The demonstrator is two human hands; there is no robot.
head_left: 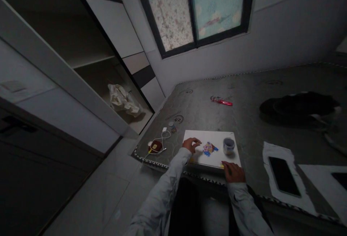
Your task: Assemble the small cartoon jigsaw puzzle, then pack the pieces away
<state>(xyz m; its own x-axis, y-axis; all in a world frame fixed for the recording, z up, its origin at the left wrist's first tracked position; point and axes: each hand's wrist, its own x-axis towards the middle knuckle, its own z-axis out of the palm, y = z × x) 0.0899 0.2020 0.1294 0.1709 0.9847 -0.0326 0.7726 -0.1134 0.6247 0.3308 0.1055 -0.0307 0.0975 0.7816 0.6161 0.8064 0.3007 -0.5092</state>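
Note:
A white board (195, 134) lies flat near the front edge of the mattress. On its middle sits a small patch of blue, red, yellow and pink (209, 148); too little detail shows to tell what it is made of. My left hand (192, 144) is over the board's left side, fingertips pinched together just left of the patch; anything between them is too small to name. At the near right edge, my right hand (233, 171) has its fingers drawn together beside a small yellow bit (222, 165). A small round jar (228, 146) stands on the board's right side.
Left of the board are a white cable (167, 134), a brown item (155, 147) and a small jar (172, 126). A red packet (222, 101) lies farther back. To the right are a phone (284, 176) on white cloth and a dark bundle (298, 107).

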